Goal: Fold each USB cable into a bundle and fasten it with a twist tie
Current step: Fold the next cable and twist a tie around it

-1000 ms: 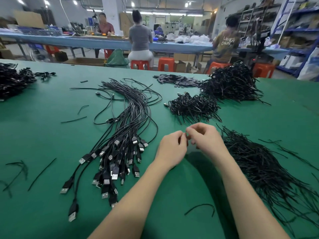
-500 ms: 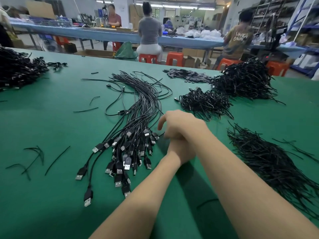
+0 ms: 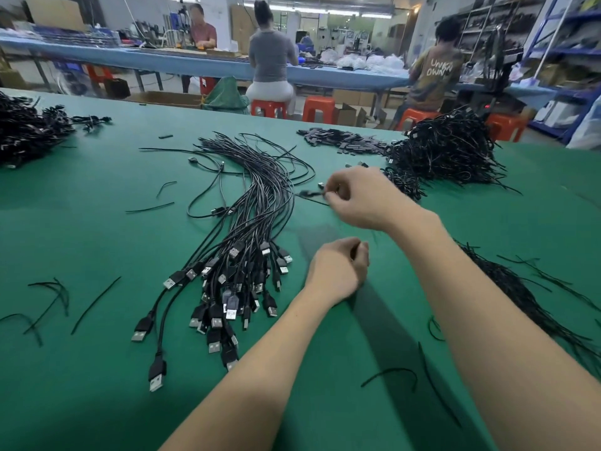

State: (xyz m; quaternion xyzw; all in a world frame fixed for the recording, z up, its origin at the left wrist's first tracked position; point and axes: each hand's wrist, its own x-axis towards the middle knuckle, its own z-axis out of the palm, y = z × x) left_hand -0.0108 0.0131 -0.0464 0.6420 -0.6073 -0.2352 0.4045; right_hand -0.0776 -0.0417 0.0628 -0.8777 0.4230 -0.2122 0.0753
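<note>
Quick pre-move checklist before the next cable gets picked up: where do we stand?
1. Right hand done with the bundle: not ok, fingers pinch it above the table.
2. Tie fastened on that bundle: cannot tell, blurred.
3. Left hand free: cannot tell, fingers curled, contents hidden.
4. Loose cables within reach: ok, fanned out left of both hands.
5. Twist ties at hand: ok, heap beside the right forearm.
6. Finished pile has room: ok.

The right hand (image 3: 364, 196) has parted from the left hand (image 3: 338, 271) and reached forward, pinching a small cable bundle (image 3: 310, 193).
</note>
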